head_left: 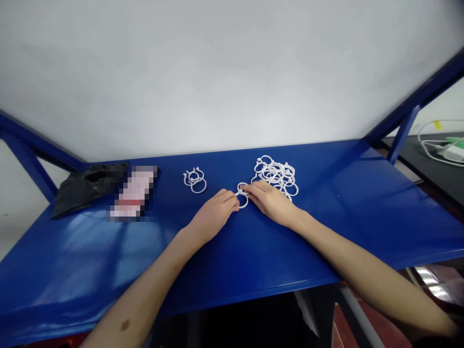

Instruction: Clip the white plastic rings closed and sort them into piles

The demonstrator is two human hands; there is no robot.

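Observation:
Between my two hands is a pair of white plastic rings, one overlapping the other. My left hand pinches them from the left, fingers closed. From the right, my right hand grips them with thumb and fingertips pressed together; its fingers hide part of the rings. Just beyond my right hand lies a tangled pile of similar white rings, some showing small end tabs. A smaller group of white rings rests on the table to the left, past my left hand.
The blue table meets a pale upright panel at the back. On the left lie a black plastic bag and a pixelated pink and white item. A white cable lies on a dark surface at the far right.

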